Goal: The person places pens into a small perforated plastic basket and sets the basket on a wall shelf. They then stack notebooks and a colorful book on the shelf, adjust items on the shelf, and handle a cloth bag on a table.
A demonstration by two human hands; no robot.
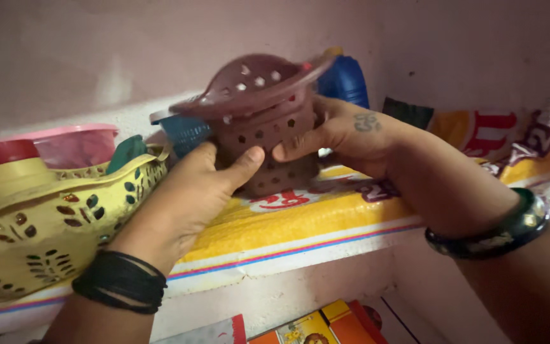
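Together the left hand point(189, 191) and right hand point(335, 137) clasp a brown perforated basket point(265, 121) from both sides — fingers wrapped on its walls, steadying it upright on the yellow-lined shelf point(300, 223) beside a yellow basket point(46, 229).

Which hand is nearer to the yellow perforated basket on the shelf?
Left. The left hand grips the brown perforated container right beside the yellow basket; the right hand holds the container's far side.

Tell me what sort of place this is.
Likely a home storage shelf: a wall ledge lined with a yellow printed plastic sheet, a yellow perforated plastic basket and a brown perforated plastic container held in both hands.
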